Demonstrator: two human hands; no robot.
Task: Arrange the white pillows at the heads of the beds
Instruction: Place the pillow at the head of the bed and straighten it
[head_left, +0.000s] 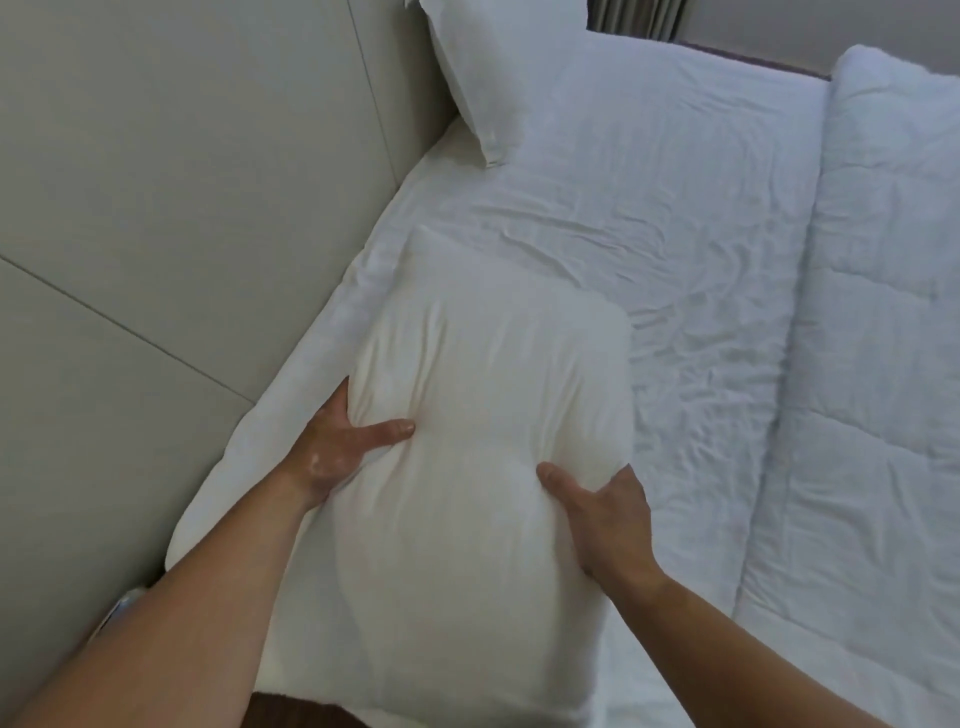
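Rumpled white sheet (649, 218), grey padded headboard (182, 182) frame left.
Left hand (337, 441) and right hand (602, 514) clamp plump white pillow (483, 415); soft filling may sag, landing crooked against upright white pillow (498, 67), upper centre.

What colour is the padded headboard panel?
Pale grey-beige padded headboard panel, plain, thin seams; head view.
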